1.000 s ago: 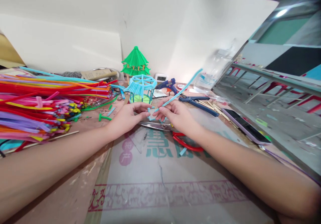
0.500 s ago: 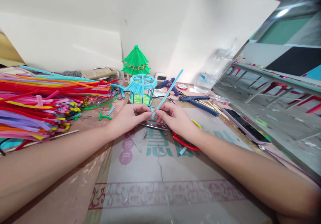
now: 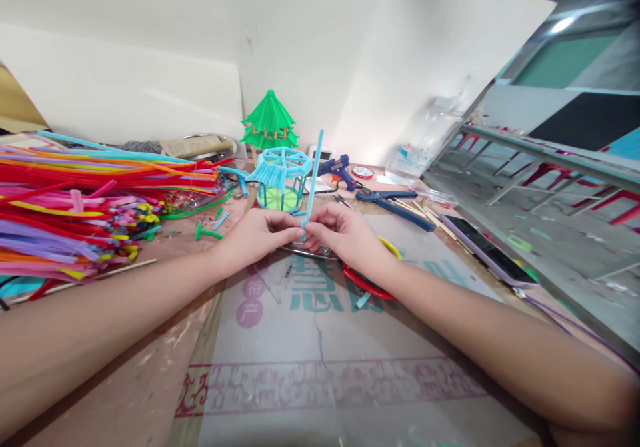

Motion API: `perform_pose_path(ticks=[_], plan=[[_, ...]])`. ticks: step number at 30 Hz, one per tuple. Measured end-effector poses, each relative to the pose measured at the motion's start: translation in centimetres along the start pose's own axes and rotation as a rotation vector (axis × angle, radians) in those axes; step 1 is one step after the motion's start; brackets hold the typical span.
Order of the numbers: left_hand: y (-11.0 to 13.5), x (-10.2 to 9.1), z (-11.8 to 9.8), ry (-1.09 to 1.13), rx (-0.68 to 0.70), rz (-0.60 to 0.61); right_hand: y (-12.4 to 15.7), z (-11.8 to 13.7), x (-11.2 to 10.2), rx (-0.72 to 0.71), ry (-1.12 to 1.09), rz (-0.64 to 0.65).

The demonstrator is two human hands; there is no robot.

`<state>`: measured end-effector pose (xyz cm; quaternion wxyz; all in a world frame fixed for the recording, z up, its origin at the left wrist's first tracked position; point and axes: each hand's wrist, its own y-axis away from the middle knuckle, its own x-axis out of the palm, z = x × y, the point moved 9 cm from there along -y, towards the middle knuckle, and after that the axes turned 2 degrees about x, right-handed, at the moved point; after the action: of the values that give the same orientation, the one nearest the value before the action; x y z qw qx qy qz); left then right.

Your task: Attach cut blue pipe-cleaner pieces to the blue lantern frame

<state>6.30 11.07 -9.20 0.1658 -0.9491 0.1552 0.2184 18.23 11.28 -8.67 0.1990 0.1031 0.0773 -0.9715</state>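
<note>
Pinching a blue stem, hands meet well inside the table's right edge.

I'm holding a light-blue pipe cleaner. Farther off, a pavilion frame is showing similar blue above its lime-green base, and a model roof is glowing bright green. At left, a bundle is mixing red, orange, yellow, pink and lilac. Nearer, a magenta scrollwork border is crossing the greyish sheet.

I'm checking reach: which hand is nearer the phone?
Right. The right hand is left of the phone, not touching it; the left hand is farther left.
</note>
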Motion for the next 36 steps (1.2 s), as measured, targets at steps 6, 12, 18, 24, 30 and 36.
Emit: perform_pose_path(ticks=[6,12,18,24,30,36], plan=[[0.2,-0.2,-0.6,-0.094,0.017,-0.015,0.0,-0.1,0.1,0.018,0.000,0.007],[0.3,-0.1,-1.4,-0.137,0.018,-0.001,0.0,0.8,-0.3,-0.050,0.067,-0.022],[0.1,0.0,-1.3,-0.114,-0.011,0.013,-0.2,0.4,-0.1,0.001,0.045,-0.012],[0.1,0.1,-0.7,-0.066,-0.013,0.024,-0.1,0.3,-0.2,0.000,0.022,-0.022],[0.0,0.1,-0.3,-0.050,-0.014,0.030,-0.1,0.5,-0.1,-0.012,0.015,-0.010],[0.0,0.1,-0.5,-0.049,-0.012,0.018,-0.1,0.3,-0.1,-0.008,-0.011,-0.005]])
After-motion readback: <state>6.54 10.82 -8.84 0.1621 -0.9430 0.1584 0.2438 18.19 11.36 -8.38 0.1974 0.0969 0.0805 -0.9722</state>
